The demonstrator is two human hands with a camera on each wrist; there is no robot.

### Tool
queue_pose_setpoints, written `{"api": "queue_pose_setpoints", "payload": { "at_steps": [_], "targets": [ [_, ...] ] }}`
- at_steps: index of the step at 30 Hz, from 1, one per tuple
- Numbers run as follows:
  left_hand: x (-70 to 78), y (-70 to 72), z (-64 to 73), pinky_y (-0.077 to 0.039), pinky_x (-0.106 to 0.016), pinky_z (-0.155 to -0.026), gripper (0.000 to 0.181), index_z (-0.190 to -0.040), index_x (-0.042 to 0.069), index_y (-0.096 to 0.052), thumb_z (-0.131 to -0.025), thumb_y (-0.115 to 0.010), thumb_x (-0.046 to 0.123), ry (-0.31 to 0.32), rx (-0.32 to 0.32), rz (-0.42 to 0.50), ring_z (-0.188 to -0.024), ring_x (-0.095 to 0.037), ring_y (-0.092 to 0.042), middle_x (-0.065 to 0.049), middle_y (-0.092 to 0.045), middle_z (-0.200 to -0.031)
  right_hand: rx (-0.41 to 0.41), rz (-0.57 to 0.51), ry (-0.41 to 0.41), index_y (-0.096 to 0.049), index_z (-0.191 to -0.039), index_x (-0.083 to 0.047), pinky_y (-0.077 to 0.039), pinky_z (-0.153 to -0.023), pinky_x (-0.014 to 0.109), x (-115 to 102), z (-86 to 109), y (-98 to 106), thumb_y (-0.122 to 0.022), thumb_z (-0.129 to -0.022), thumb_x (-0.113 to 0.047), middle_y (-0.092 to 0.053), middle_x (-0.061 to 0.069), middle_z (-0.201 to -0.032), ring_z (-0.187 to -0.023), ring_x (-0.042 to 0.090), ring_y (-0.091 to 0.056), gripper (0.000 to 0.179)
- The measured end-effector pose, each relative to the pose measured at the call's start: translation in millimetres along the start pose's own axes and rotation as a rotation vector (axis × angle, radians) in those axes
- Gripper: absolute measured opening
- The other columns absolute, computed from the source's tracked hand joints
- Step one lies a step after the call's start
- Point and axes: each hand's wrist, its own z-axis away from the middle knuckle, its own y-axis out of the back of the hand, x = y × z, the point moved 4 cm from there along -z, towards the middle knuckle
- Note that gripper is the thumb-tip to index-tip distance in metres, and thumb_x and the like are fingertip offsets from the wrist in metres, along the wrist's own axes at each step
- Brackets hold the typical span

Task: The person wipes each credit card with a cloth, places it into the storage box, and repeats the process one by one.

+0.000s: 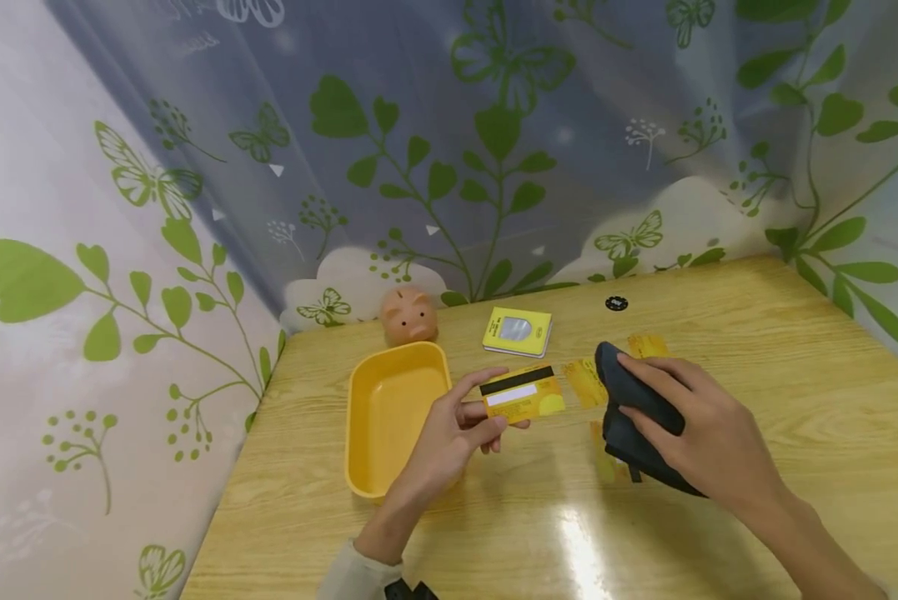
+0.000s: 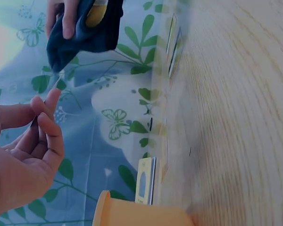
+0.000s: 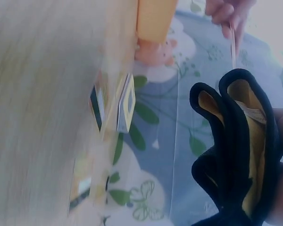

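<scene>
Left hand (image 1: 454,433) is pinching a card (image 1: 522,392), striped face showing. Right hand (image 1: 711,433) is gripping a dark pouch (image 1: 647,403), near the card and to its right. Hands are sitting apart. Other cards (image 1: 649,345) are lying around and below the right hand. Tray (image 1: 394,408) is standing outward of the left hand; booklet (image 1: 519,330) is lying ahead of it.

Smooth plastic-looking card (image 1: 522,395), matt cloth pouch (image 1: 639,398), smooth plastic tray (image 1: 396,408), glossy wood-grain table (image 1: 809,392), creased fabric-like backdrop (image 1: 418,75)
</scene>
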Motion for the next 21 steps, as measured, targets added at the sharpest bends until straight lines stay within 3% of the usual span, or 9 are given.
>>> {"api": "queue_pose_setpoints", "payload": {
  "at_steps": [3, 6, 13, 17, 21],
  "targets": [
    [0.4, 4.4, 0.6, -0.05, -0.026, -0.064, 0.055, -0.15, 0.026, -0.052, -0.101, -0.064, 0.003, 0.005, 0.016, -0.013, -0.065, -0.021, -0.056, -0.012, -0.078, -0.096, 0.028, -0.012, -0.04, -0.067, -0.141, -0.017, -0.052, -0.078, 0.019, 9, 2.1, 10, -0.084, -0.09, -0.033, -0.069, 0.007, -0.117, -0.1, 0.024, -0.067, 0.057],
    [0.3, 10.1, 1.6, -0.05, -0.026, -0.064, 0.055, -0.151, 0.025, -0.052, -0.101, -0.064, 0.004, 0.014, 0.027, -0.033, -0.065, -0.022, -0.057, -0.012, -0.077, -0.091, 0.044, -0.042, -0.096, -0.067, -0.141, -0.018, -0.043, -0.086, 0.006, 18, 8.5, 16, -0.094, -0.069, -0.001, -0.07, 0.006, -0.118, -0.102, 0.02, -0.066, 0.079],
    [6.6, 39.3, 4.3, -0.051, -0.03, -0.062, 0.054, -0.152, 0.018, -0.051, -0.102, -0.063, 0.001, -0.002, 0.062, -0.111, -0.064, -0.027, -0.059, -0.016, -0.068, -0.076, 0.035, -0.085, -0.19, -0.068, -0.141, -0.018, -0.039, -0.088, 0.0, 36, 28.9, 22, -0.092, -0.069, 0.006, -0.071, 0.006, -0.119, -0.111, -0.016, -0.05, 0.08],
    [13.9, 60.2, 5.4, -0.053, -0.034, -0.063, 0.053, -0.153, 0.019, -0.05, -0.103, -0.062, 0.003, -0.008, 0.081, -0.152, -0.064, -0.025, -0.061, -0.009, -0.069, -0.075, 0.045, -0.07, -0.206, -0.068, -0.141, -0.017, -0.038, -0.087, -0.001, 44, 35.4, 29, -0.091, -0.069, 0.007, -0.071, 0.01, -0.121, -0.114, -0.021, -0.044, 0.08],
    [17.1, 80.8, 4.9, -0.055, -0.033, -0.064, 0.051, -0.153, 0.019, -0.049, -0.105, -0.06, 0.007, 0.012, 0.094, -0.166, -0.065, -0.021, -0.063, -0.009, -0.069, -0.076, 0.063, -0.038, -0.214, -0.068, -0.14, -0.016, -0.039, -0.081, -0.001, 52, 41.3, 36, -0.092, -0.067, 0.008, -0.071, 0.012, -0.119, -0.112, -0.023, -0.043, 0.081]
  ]
}}
